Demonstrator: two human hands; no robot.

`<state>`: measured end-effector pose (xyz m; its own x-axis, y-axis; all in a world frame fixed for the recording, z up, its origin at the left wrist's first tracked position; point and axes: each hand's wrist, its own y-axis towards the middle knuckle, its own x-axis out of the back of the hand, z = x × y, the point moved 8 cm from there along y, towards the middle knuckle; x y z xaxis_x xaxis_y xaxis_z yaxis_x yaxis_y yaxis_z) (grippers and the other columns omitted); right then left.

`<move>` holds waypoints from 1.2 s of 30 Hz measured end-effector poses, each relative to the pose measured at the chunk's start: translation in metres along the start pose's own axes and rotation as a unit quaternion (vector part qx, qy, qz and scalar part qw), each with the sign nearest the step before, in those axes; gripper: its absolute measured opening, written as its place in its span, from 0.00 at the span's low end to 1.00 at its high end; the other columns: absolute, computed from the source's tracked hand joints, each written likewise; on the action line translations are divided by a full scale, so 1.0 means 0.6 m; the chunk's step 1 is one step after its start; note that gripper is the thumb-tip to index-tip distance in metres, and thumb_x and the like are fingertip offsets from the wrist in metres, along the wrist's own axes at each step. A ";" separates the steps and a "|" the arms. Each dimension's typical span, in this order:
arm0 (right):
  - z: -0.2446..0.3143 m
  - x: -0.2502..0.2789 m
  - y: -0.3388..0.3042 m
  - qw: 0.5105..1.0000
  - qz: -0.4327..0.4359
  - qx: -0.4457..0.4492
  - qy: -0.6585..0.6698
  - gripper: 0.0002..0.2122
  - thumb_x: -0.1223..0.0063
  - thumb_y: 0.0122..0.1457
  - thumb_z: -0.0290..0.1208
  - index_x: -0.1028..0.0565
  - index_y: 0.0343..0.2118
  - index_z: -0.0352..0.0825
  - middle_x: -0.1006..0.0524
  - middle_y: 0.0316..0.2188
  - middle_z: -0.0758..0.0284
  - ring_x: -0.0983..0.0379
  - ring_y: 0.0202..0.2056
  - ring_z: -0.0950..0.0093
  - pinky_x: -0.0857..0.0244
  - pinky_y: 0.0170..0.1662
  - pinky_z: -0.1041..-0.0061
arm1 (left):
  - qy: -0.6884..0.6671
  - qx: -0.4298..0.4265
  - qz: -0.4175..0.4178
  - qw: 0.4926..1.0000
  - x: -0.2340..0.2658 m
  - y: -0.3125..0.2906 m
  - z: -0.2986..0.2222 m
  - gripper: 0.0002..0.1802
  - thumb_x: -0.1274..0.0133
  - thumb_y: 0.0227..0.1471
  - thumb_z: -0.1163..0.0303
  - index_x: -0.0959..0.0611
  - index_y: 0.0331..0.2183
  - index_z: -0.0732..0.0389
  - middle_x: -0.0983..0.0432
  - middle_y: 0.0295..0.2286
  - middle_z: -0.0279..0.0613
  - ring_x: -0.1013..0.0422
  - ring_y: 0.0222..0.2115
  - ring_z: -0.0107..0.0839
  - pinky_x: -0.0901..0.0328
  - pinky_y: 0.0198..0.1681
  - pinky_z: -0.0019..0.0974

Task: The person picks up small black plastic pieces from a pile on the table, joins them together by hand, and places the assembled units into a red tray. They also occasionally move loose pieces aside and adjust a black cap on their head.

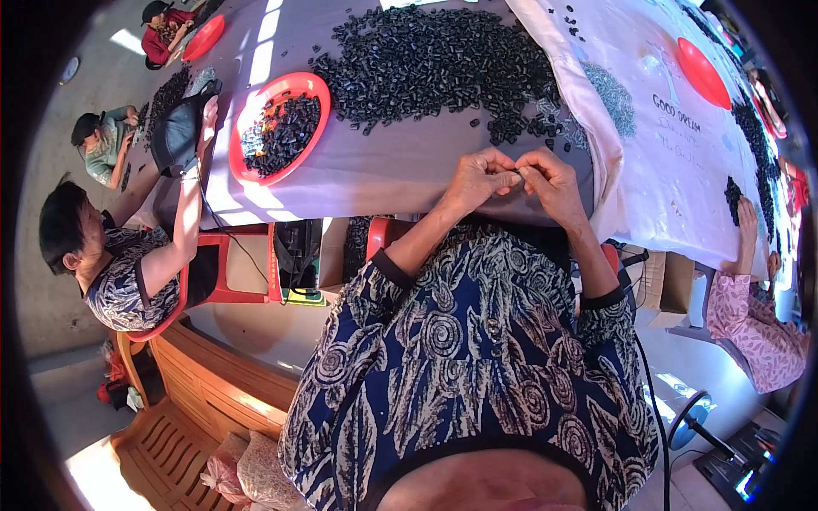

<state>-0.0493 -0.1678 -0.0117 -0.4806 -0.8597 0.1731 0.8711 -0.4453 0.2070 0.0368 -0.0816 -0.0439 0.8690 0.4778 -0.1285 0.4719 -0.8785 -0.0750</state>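
Observation:
My left hand point(479, 180) and my right hand point(550, 182) meet just over the front edge of the table, both with fingertips pinched together. Between them is a tiny item, mostly covered by the fingers, whose kind I cannot make out. Beyond my hands spreads a wide heap of small black pieces point(434, 64), apparently plastic. At its right end lie small clear or silvery pieces point(548, 115). A red plastic basin point(322, 128) holding more black pieces stands to the left of my hands.
Grey cloth point(383, 157) covers the table, beside a pale printed cloth point(626, 175). A seated person point(102, 255) handles a dark container point(177, 136) at left. Another person's hand point(747, 220) rests at right. A wooden bench point(213, 366) and red plastic chair point(243, 281) stand below left.

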 end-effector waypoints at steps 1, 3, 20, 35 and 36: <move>0.000 -0.001 -0.001 1.000 0.002 0.000 0.004 0.02 0.54 0.55 0.20 0.29 0.31 0.30 0.30 0.24 0.72 0.36 0.21 0.87 0.40 0.24 0.87 | 0.001 -0.002 0.001 1.000 0.001 0.000 -0.001 0.07 0.43 0.46 0.76 0.22 0.30 0.66 0.25 0.22 0.35 0.32 0.20 0.17 0.37 0.23 0.19; 0.000 -0.002 -0.001 1.000 0.005 -0.004 0.019 0.03 0.54 0.56 0.21 0.29 0.31 0.30 0.31 0.25 0.72 0.36 0.22 0.87 0.40 0.25 0.88 | -0.013 0.004 0.003 1.000 0.001 0.000 0.000 0.06 0.44 0.46 0.76 0.22 0.30 0.66 0.25 0.22 0.35 0.32 0.20 0.17 0.36 0.23 0.19; 0.028 0.005 0.015 0.969 -0.013 0.090 -0.228 0.09 0.54 0.49 0.18 0.25 0.32 0.31 0.31 0.27 0.64 0.31 0.31 0.71 0.37 0.34 0.74 | -0.197 0.088 0.065 0.974 0.001 -0.039 0.021 0.06 0.44 0.46 0.75 0.22 0.29 0.67 0.25 0.21 0.41 0.30 0.19 0.22 0.33 0.24 0.23; 0.000 0.051 0.023 0.923 -0.130 0.138 -0.334 0.15 0.56 0.46 0.16 0.27 0.39 0.34 0.32 0.29 0.61 0.34 0.34 0.65 0.39 0.39 0.71 | -0.164 0.143 0.175 0.960 -0.058 -0.080 0.073 0.06 0.45 0.46 0.74 0.23 0.29 0.66 0.25 0.22 0.40 0.30 0.21 0.23 0.34 0.25 0.23; -0.002 0.063 0.018 0.927 -0.157 0.130 -0.316 0.14 0.56 0.47 0.16 0.27 0.38 0.33 0.32 0.29 0.61 0.33 0.33 0.66 0.39 0.39 0.71 | -0.163 0.141 0.177 0.960 -0.058 -0.079 0.075 0.06 0.45 0.46 0.74 0.23 0.29 0.66 0.25 0.22 0.40 0.29 0.21 0.23 0.34 0.25 0.23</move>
<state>-0.0580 -0.2056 -0.0041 -0.7400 -0.3433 0.5784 0.6649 -0.5026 0.5525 -0.0223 -0.0564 -0.0803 0.8530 0.1668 -0.4946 0.0575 -0.9718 -0.2285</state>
